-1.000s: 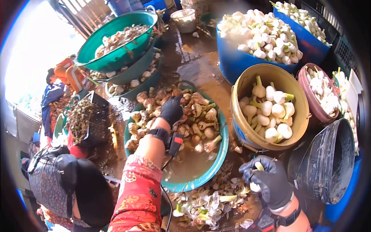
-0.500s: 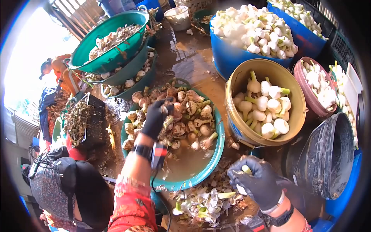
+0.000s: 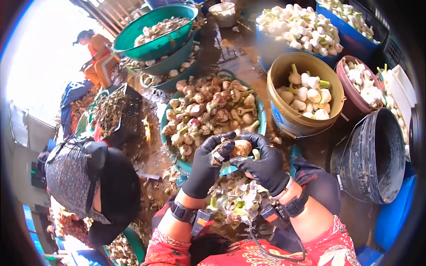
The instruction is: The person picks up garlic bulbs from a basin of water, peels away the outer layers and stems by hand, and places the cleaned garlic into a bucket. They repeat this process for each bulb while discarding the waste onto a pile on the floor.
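My left hand (image 3: 207,163), in a black glove, is closed on a brownish unpeeled garlic bulb (image 3: 242,148). My right hand (image 3: 265,167), gloved alike, grips the same bulb from the other side. A pale green stub (image 3: 256,154) pokes out between the right fingers; I cannot tell what it belongs to. Both hands meet over the near rim of a green basin (image 3: 262,119) heaped with dirty garlic bulbs (image 3: 208,104). Below them lies a pile of stripped garlic skins (image 3: 242,199).
Right of the basin stands a yellowish bucket (image 3: 277,66) holding white garlic, with an overturned-looking black bucket (image 3: 361,155) nearer me. Blue tubs of garlic (image 3: 301,29) are behind. Stacked green basins (image 3: 128,42) stand back left. One person (image 3: 95,177) is close at left, another (image 3: 98,57) farther off.
My left hand has come back from the heap in the basin with a garlic bulb and joined my right hand, which has moved up and left. The view has shifted.
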A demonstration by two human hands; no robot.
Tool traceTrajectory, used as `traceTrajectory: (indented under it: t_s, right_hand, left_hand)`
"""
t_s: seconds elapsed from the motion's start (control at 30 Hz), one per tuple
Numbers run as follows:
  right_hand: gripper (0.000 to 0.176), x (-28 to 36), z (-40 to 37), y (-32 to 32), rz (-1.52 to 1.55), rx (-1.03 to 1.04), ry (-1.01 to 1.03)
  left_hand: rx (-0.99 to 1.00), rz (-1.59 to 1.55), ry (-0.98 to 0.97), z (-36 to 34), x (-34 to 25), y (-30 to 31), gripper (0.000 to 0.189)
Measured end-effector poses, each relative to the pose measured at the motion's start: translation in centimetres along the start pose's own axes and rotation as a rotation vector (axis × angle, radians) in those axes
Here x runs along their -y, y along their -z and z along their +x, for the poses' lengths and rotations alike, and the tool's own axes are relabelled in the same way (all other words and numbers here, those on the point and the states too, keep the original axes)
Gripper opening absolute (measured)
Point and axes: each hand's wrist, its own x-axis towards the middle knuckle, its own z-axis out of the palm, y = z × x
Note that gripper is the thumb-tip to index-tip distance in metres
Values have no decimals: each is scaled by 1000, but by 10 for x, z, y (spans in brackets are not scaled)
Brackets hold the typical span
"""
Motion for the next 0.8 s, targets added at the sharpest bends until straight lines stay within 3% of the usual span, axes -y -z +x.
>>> traceTrajectory:
  t_s: [0.07, 0.1, 0.2, 0.33, 0.37, 0.4, 0.47, 0.63, 0.8]
  right_hand:
    - [52, 4, -4, -9, 476, 76, -292]
    - [48, 4, -5, -12, 548, 66, -364]
    - [45, -15, -9, -22, 683, 80, -424]
    - [30, -11, -5, -27, 607, 37, -415]
    - [26, -5, 4, -27, 822, 9, -476]
    - [29, 8, 1, -19, 819, 34, -558]
    - [33, -1, 3, -18, 708, 85, -506]
    - [38, -11, 4, -17, 604, 66, -428]
    - [35, -4, -1, -20, 558, 84, -390]
  left_hand:
    - [-93, 170, -45, -10, 1, 8, 38]
    - [-136, 169, -35, -14, 2, 8, 36]
    - [-135, 134, -1, -21, 8, 21, 35]
    - [-54, 11, 11, -20, 12, 33, 37]
    - [-50, 48, 1, -21, 7, 30, 38]
    - [-49, 49, 6, -21, 8, 32, 38]
    - [-73, 197, -42, -20, 9, 36, 39]
    - [-115, 8, 6, -26, -1, 31, 38]
    - [-52, 197, 39, -24, 9, 41, 38]
